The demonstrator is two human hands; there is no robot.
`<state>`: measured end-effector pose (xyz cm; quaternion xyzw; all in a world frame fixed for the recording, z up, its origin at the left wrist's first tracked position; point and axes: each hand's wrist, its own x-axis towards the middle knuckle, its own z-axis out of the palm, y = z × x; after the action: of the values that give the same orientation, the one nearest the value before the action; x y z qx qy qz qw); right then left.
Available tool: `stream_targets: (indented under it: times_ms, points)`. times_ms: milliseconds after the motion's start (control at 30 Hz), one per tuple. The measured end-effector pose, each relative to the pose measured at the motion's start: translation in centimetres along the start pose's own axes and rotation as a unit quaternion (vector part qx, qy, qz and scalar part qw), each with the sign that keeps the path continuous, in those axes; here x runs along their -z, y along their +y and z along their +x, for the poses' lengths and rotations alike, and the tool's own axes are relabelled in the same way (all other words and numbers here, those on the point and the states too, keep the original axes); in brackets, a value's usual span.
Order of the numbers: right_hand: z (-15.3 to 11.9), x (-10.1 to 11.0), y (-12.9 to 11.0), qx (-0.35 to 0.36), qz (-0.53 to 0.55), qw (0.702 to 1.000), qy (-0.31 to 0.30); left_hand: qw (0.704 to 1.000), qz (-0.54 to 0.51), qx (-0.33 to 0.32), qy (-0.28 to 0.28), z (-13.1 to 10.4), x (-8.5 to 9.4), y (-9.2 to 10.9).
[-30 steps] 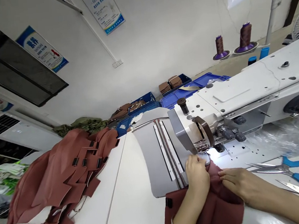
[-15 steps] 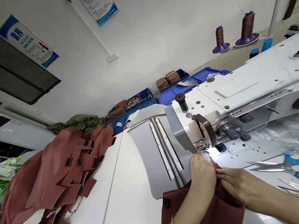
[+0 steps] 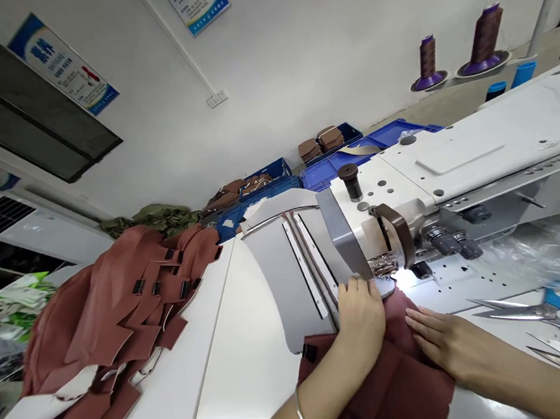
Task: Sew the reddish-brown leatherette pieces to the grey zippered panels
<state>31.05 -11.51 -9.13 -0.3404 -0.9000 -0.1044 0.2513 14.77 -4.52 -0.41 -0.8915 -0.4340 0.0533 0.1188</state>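
Hands meet at the presser foot of the sewing machine [image 3: 457, 177]. Left hand [image 3: 364, 317] lies curled, palm down, on the rust-red fabric piece [image 3: 393, 384], its grip pressing the cloth flat against the grey guide plate [image 3: 287, 282]. Right hand [image 3: 444, 342] rests flat at 3 o'clock of it, fingers spread on the same cloth. Fabric hangs off the near bench [image 3: 237, 374] edge at 6 o'clock. Open white surface runs toward 9 o'clock up to a stack of red pieces [image 3: 106, 321]. Blue scissors [image 3: 551, 314] lie at 3 o'clock; blue bins [image 3: 326, 168] at 12 o'clock.
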Motion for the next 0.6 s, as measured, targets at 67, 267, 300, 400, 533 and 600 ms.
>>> stream_targets:
  times_ms: [67,267,300,400,533,600]
  points:
    - [-0.5,-0.5,-0.4,0.005,-0.012,1.000,0.010,0.998,0.026,-0.064,-0.009,-0.2,0.8,-0.8]
    - [-0.4,-1.1,-1.0,0.000,-0.022,1.000,0.015,0.977,0.032,-0.176,-0.118,0.6,2.9,0.1]
    - [-0.1,-0.9,-1.0,-0.006,-0.017,1.000,0.011,0.977,0.041,-0.174,-0.121,0.6,3.0,0.6]
    - [0.8,-0.1,-1.0,-0.017,0.009,1.000,-0.002,0.981,0.077,-0.150,-0.099,0.5,2.5,2.3]
    - [1.8,0.6,-0.9,-0.018,0.033,0.999,0.011,0.985,0.088,-0.114,-0.095,0.5,1.1,4.3]
    - [2.0,0.5,-0.8,-0.023,0.026,0.999,0.026,0.985,0.051,-0.103,-0.127,0.8,0.3,4.9]
